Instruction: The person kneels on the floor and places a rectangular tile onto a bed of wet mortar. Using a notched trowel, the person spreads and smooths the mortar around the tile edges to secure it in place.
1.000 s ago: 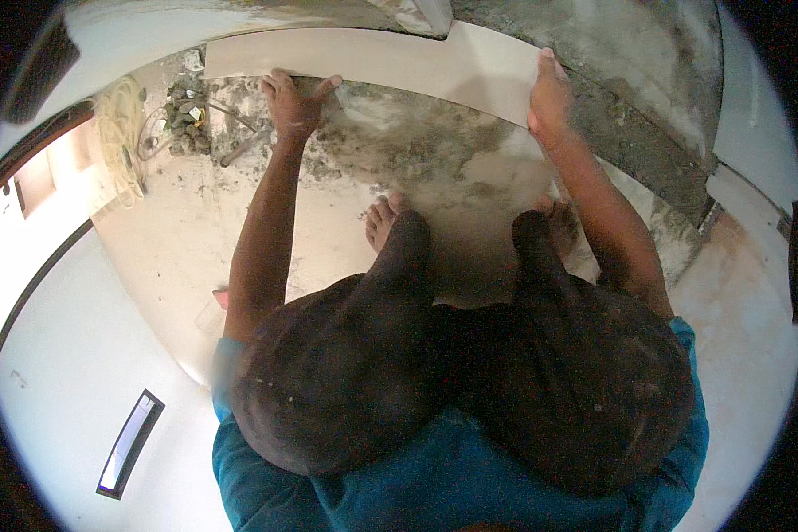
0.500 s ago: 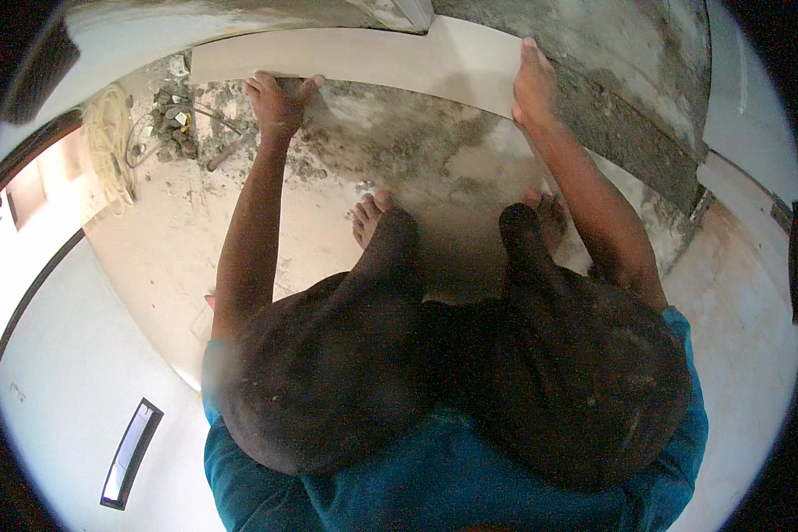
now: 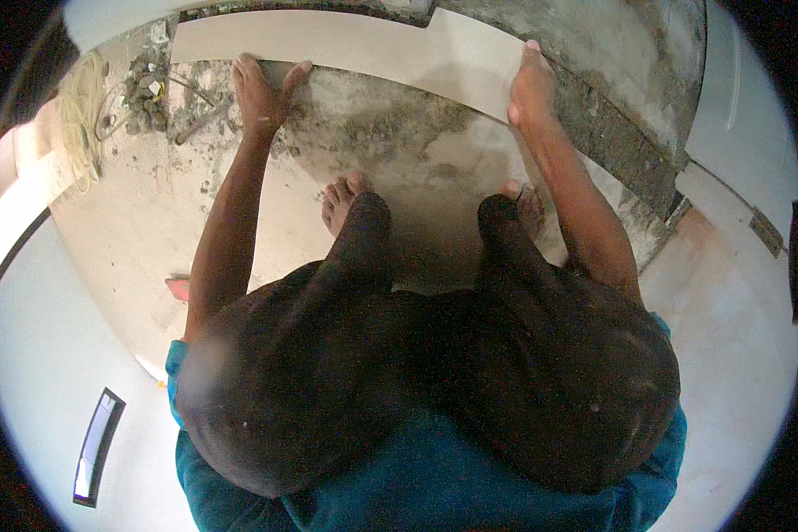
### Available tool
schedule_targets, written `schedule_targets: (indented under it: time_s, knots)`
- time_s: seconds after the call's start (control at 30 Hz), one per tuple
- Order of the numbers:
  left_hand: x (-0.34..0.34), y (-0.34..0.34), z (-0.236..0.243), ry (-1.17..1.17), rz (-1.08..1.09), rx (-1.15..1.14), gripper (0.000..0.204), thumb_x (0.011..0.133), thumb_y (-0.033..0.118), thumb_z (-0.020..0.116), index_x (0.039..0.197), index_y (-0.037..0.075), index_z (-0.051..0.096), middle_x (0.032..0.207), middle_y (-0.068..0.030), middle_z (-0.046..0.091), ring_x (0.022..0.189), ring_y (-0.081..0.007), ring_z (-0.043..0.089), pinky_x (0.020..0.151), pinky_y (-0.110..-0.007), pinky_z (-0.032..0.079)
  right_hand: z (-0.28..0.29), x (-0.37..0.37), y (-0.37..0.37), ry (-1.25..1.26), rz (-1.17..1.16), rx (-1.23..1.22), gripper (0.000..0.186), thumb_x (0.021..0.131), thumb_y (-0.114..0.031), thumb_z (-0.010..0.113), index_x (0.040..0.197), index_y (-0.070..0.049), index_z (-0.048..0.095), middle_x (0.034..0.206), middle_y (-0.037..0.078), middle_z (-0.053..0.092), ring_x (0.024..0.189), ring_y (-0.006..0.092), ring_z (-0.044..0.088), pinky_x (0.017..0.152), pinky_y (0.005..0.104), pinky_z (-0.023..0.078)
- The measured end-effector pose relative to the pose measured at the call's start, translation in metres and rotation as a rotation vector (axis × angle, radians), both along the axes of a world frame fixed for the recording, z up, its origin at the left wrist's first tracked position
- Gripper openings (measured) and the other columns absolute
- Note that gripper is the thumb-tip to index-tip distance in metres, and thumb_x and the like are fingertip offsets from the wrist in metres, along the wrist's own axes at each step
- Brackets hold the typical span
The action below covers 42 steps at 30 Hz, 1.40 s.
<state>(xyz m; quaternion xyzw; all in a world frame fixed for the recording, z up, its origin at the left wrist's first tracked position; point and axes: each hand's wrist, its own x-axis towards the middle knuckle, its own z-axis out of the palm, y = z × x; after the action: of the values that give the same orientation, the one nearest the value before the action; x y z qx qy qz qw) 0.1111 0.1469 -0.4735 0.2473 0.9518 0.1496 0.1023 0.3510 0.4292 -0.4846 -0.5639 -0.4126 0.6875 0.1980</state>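
Observation:
A long pale tile [image 3: 346,40] with a step cut in its far edge lies across the top of the view, wider at its right part. My left hand [image 3: 262,99] is at its near edge, left of the middle, fingertips and spread thumb against that edge. My right hand [image 3: 532,89] grips the tile's right end, thumb up along the side and fingers mostly hidden. Below the tile is a rough patch of grey mortar [image 3: 372,115]. My bare feet are on the floor just behind it.
Rubble [image 3: 142,97] and a rod-like tool [image 3: 201,124] lie left of my left hand, beside a coil of pale hose [image 3: 82,120]. A small red object [image 3: 178,288] is by my left forearm. A rough trench edge [image 3: 625,146] runs to the right, near a white wall [image 3: 740,124].
The view has shifted, so most things sit farther left and higher. A dark gap now shows behind the tile's far edge. Both hands remain at the tile.

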Motion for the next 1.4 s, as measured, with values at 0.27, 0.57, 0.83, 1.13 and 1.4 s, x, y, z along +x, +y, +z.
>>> schedule_targets:
  time_s: [0.27, 0.57, 0.83, 1.13, 1.4]
  knots:
    - [0.032, -0.026, 0.011, -0.017, 0.136, 0.155, 0.072, 0.080, 0.048, 0.062, 0.112, -0.012, 0.039, 0.110, -0.0314, 0.045, 0.105, -0.0462, 0.044, 0.088, -0.051, 0.037, 0.021, 0.020, -0.029, 0.044, 0.001, 0.045, 0.045, 0.096, -0.033, 0.042, 0.118, 0.006, 0.050, 0.111, 0.013, 0.057, 0.098, 0.0218, 0.054, 0.090, 0.0342, 0.040]
    - [0.045, -0.032, 0.012, -0.052, 0.334, 0.288, 0.081, 0.077, 0.046, 0.066, 0.124, -0.012, 0.034, 0.118, -0.0278, 0.043, 0.111, -0.0421, 0.043, 0.093, -0.049, 0.034, 0.031, 0.022, -0.044, -0.042, 0.048, 0.071, 0.048, 0.096, -0.039, 0.041, 0.117, 0.004, 0.050, 0.111, 0.012, 0.057, 0.096, 0.0218, 0.055, 0.088, 0.0332, 0.041]
    - [0.062, -0.030, 0.019, -0.034, 0.530, 0.276, 0.081, 0.083, 0.041, 0.059, 0.135, -0.010, 0.023, 0.138, -0.0303, 0.028, 0.134, -0.0414, 0.018, 0.107, -0.051, 0.013, 0.031, 0.029, -0.060, -0.115, 0.152, 0.070, 0.047, 0.096, -0.040, 0.040, 0.113, 0.002, 0.052, 0.108, 0.010, 0.057, 0.098, 0.0218, 0.054, 0.089, 0.0347, 0.040]
    - [0.069, -0.063, 0.025, -0.121, 0.815, 0.161, 0.079, 0.082, 0.045, 0.058, 0.135, -0.006, 0.028, 0.137, -0.0280, 0.030, 0.132, -0.0384, 0.021, 0.106, -0.050, 0.015, 0.037, 0.035, -0.101, -0.157, 0.194, 0.114, 0.045, 0.096, -0.040, 0.039, 0.109, 0.001, 0.053, 0.105, 0.011, 0.056, 0.095, 0.0235, 0.053, 0.081, 0.0375, 0.043]
    - [0.023, -0.136, 0.009, 0.035, 1.234, 0.227, 0.060, 0.081, 0.040, 0.061, 0.124, 0.003, 0.044, 0.118, -0.0172, 0.050, 0.112, -0.0335, 0.047, 0.094, -0.044, 0.037, 0.025, 0.061, -0.090, -0.220, 0.462, 0.125, 0.050, 0.094, -0.043, 0.039, 0.107, 0.003, 0.054, 0.096, 0.013, 0.059, 0.086, 0.0224, 0.056, 0.074, 0.0350, 0.045]
